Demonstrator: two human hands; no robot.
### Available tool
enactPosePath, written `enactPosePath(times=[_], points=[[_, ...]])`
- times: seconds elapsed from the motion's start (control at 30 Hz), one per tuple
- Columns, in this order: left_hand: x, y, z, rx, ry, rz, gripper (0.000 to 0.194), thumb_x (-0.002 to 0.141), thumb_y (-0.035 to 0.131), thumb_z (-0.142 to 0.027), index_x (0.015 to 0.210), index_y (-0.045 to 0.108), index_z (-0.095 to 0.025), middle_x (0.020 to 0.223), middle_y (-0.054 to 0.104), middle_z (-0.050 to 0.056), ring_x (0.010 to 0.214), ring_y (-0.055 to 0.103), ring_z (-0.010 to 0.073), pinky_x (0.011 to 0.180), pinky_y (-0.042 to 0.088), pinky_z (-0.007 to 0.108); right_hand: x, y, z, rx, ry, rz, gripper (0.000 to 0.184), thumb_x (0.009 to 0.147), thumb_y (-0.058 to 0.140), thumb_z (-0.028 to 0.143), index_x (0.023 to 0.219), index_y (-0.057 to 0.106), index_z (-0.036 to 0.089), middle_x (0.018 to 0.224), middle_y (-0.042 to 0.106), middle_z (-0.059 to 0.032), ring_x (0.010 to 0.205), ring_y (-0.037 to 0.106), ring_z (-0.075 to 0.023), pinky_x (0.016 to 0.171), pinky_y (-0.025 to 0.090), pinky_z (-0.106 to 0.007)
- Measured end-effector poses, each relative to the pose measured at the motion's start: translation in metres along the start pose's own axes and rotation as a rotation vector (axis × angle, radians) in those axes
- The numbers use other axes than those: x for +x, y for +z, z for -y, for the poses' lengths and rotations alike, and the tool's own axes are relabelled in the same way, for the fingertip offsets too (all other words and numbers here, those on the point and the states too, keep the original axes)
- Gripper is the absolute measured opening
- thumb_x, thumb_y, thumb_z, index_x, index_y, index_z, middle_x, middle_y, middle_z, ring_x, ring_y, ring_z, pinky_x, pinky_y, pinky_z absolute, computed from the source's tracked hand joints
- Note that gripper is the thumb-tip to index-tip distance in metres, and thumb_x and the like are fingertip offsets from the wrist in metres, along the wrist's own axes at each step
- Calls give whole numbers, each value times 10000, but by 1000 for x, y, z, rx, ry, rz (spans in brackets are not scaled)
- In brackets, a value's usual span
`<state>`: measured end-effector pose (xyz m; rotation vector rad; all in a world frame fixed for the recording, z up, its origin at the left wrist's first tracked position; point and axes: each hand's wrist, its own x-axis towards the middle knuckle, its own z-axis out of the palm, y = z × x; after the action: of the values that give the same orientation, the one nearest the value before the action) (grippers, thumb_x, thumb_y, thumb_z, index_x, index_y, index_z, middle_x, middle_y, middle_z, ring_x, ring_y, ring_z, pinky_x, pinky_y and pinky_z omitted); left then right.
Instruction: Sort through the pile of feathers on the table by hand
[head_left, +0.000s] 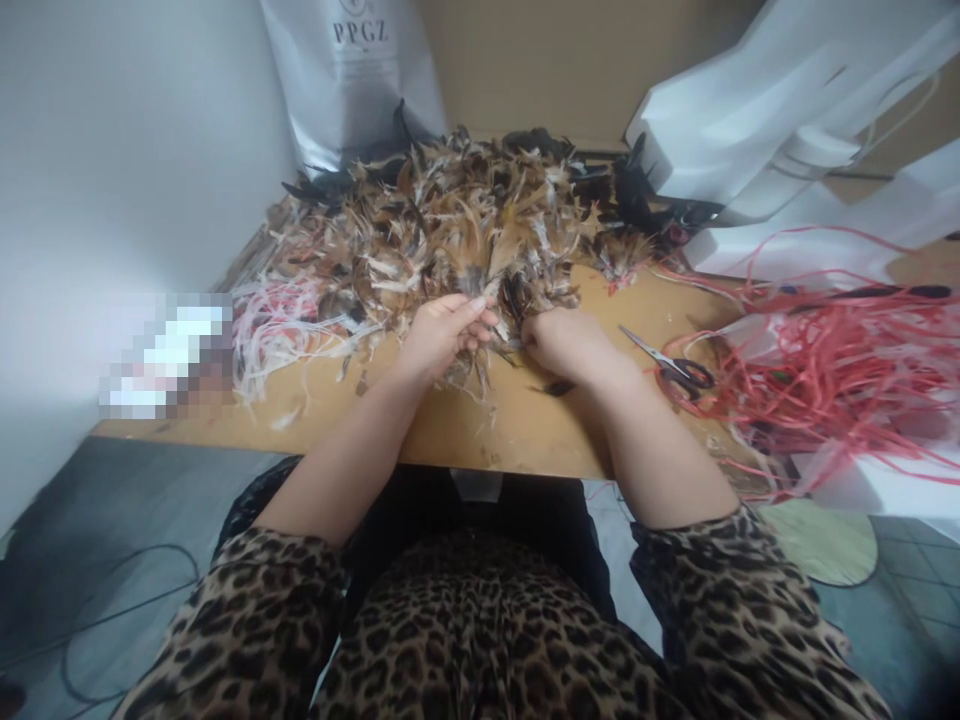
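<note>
A large heap of brown, tan and black feathers (405, 220) covers the back of the table. My left hand (450, 330) is at its front edge, thumb and fingers pinched on the base of a small bunch of feathers (471, 272) that fans upward. Close beside it on the right, my right hand (566, 342) is curled with the knuckles up, against the feathers at the heap's edge. Its fingertips are mostly hidden, so what they grip cannot be made out. A few loose feathers lie on the table below both hands.
Scissors (671, 365) with dark handles lie to the right. Beyond them is a tangle of red and pink strips (847, 380). White and pink strands (277, 325) lie at left. A silver-white bag (360, 90) and white foam pieces (720, 130) stand behind the wooden table (450, 430).
</note>
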<state>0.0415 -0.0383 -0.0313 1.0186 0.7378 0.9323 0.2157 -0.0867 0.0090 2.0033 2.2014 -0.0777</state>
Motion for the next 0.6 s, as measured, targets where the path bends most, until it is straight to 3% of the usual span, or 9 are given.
enactPosePath(times=[0.13, 0.43, 0.6], points=[[-1, -1, -2, -62, -39, 16, 120, 858, 689, -233, 883, 685, -115, 767, 723, 19, 537, 620, 28, 457, 417, 117, -1, -1, -5, 17, -91, -108, 284, 865, 475, 213, 961, 742, 188, 946, 743, -134, 847, 674, -257, 654, 388, -314], [-2, 1, -10, -216, -234, 22, 60, 878, 651, -143, 855, 693, -107, 766, 724, 31, 503, 592, 11, 447, 430, 88, -4, 2, -7, 184, -247, -724, 270, 958, 438, 274, 926, 697, 204, 922, 669, -67, 776, 565, -157, 642, 343, -286], [-6, 5, -11, -254, -336, 67, 118, 891, 603, -81, 812, 691, -89, 745, 724, 53, 484, 578, 16, 422, 416, 84, -1, 11, 0, 211, -261, -839, 313, 981, 394, 270, 894, 692, 226, 906, 656, -47, 779, 544, -143, 664, 356, -283]])
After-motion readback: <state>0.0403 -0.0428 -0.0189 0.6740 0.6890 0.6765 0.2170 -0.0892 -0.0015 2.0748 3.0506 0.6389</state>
